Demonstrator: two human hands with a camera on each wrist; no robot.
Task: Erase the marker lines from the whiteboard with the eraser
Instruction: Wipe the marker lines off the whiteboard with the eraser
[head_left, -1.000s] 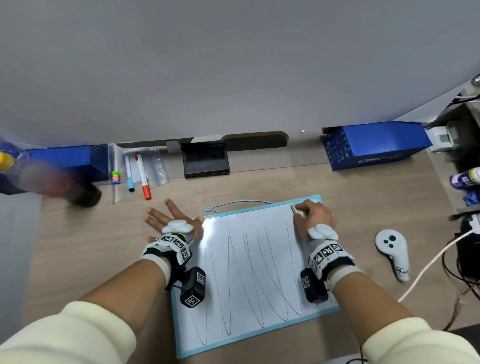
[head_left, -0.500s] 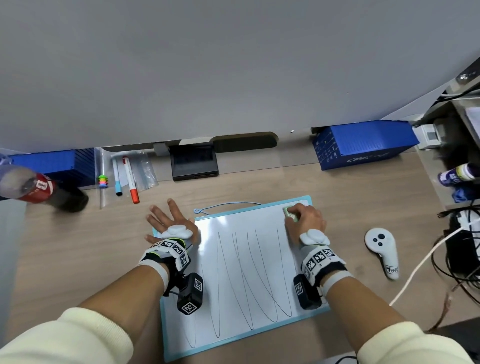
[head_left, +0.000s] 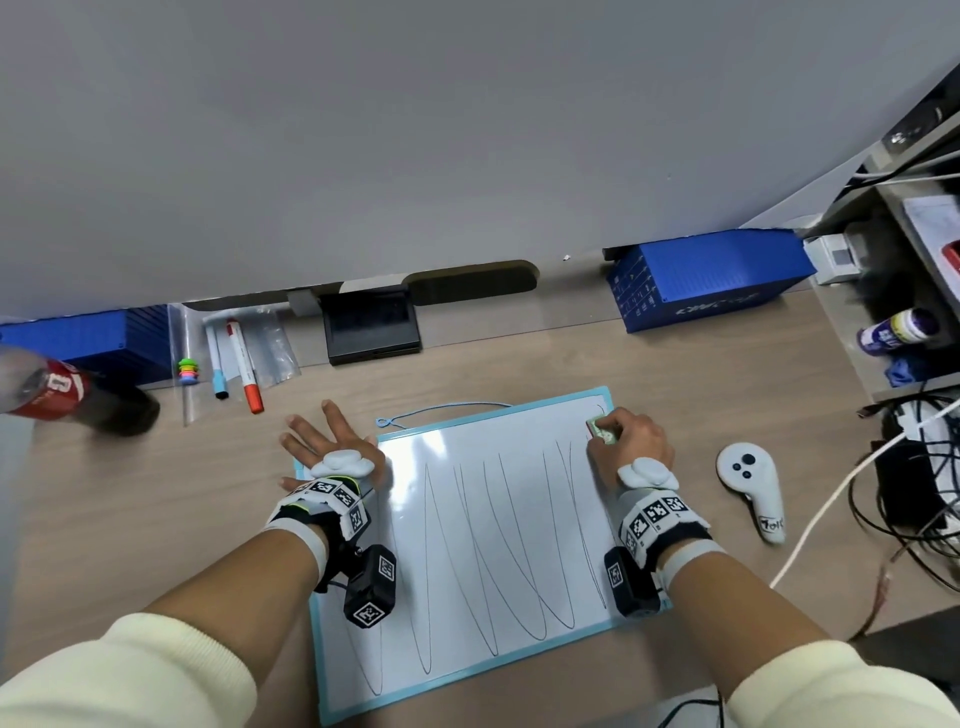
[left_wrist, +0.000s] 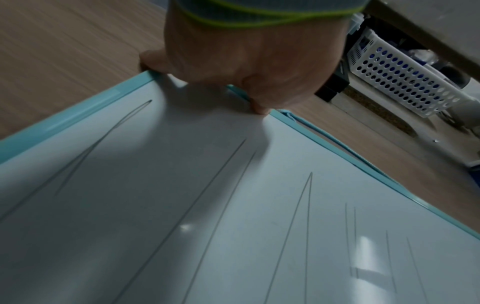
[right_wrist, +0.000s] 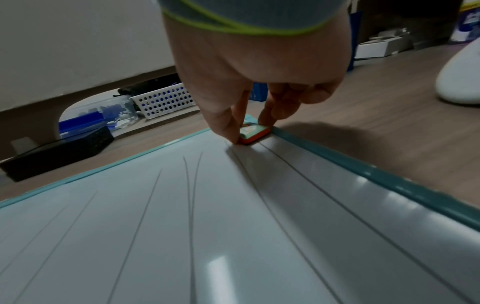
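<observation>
Right hand (head_left: 631, 441) pinches the eraser (right_wrist: 253, 133) flat in the board's (head_left: 493, 519) far right corner, set to sweep the lines (head_left: 519, 545); left hand (head_left: 332, 441), fingers spread, pins the far left corner steady.

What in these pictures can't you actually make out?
- Underside of the eraser: hidden in every view, pinched by the right hand against the whiteboard.
- Left hand fingertips: the left wrist view shows only the palm.
- Bottle at the left edge, head view: blurred and cut off.
- Print on the blue box: too small to read.
</observation>
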